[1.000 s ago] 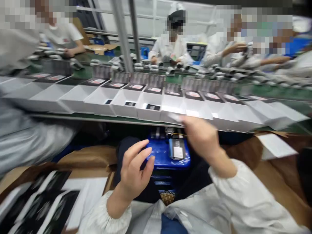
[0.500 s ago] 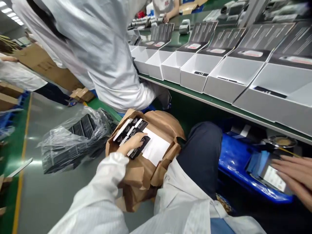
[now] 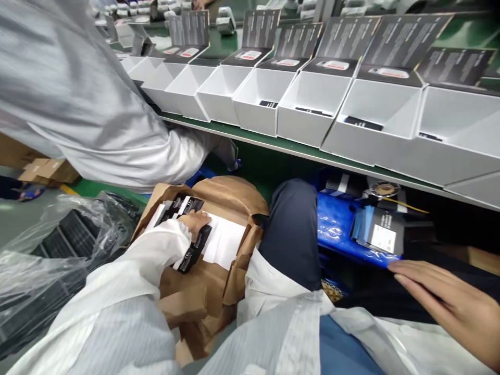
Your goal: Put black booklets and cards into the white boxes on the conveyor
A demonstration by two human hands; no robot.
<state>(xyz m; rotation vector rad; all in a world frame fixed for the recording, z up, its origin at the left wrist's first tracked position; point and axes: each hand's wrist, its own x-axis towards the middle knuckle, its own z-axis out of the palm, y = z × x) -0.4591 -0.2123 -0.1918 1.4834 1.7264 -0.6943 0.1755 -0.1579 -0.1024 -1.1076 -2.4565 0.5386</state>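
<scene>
Cool, fairly even light from above brightens the white boxes (image 3: pixel 255 117) across the upper frame, while deep shadow sits beneath the worktop (image 3: pixel 221 48) — darkest right of centre. Glare flecks the blue plastic (image 3: pixel 334 221) and the clear bag (image 3: pixel 111 216). Wide-angle stretch pulls the edges — small print on the black packs (image 3: pixel 192 256) is soft.

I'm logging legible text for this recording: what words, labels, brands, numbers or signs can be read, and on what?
"CE": on the black pack by the left hand; its other print is too small.
Open box lids: pale lines, too small to read.
Dark card inside a box: unreadable.
White-labelled packet: unreadable.
No brand or number is legible.
</scene>
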